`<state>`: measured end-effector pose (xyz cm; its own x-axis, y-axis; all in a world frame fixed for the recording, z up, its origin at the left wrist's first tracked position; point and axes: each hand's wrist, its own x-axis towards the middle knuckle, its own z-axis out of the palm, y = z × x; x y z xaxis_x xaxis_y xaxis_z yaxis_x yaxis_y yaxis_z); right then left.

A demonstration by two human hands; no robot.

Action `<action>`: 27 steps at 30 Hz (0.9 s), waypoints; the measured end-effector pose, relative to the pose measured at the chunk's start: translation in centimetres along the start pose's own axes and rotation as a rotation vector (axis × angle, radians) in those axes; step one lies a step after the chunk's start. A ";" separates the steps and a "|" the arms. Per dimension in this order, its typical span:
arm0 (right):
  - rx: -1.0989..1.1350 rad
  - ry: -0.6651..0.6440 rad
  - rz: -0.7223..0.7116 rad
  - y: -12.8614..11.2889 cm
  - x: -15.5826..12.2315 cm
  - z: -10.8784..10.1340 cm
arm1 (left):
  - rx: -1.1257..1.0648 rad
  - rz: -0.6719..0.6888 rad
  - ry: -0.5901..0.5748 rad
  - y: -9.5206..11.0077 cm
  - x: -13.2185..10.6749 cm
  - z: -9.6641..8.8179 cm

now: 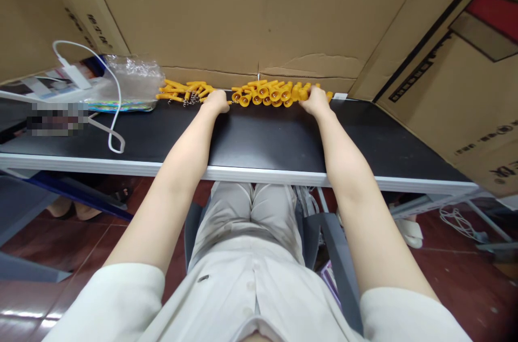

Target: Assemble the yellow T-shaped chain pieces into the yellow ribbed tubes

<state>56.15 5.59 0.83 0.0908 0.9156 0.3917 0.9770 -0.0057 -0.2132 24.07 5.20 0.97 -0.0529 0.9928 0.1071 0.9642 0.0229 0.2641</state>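
Observation:
A row of several small yellow plastic parts lies at the far edge of the black table, against the cardboard wall. My left hand is curled at the row's left end. My right hand is curled at its right end, fingers among the parts. A second heap of yellow parts, some with small metal chains, lies just left of my left hand. My fingertips are hidden behind the backs of my hands.
Cardboard sheets wall in the table at the back and on the right. A clear plastic bag, a white charger with its cable and papers sit at the left. A chair and floor cables show below the table.

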 end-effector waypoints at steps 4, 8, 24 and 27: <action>0.007 0.041 0.059 -1.3 -0.5 -1.5 | -0.129 -0.057 0.145 0.0 -0.4 -0.7; 0.011 0.048 -0.051 -3.5 -1.8 -3.1 | -0.219 0.153 0.281 0.0 0.1 -0.5; 0.079 0.043 -0.412 -5.2 -1.7 -0.5 | -0.334 0.731 0.459 -0.4 5.2 3.9; 0.076 0.027 -0.419 -5.4 -1.8 -0.4 | -0.320 0.719 0.430 -0.3 4.9 3.8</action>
<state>50.75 3.77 1.68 -0.3054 0.8213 0.4819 0.9135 0.3955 -0.0950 24.53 10.48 -2.18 0.3812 0.6236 0.6825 0.6869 -0.6851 0.2423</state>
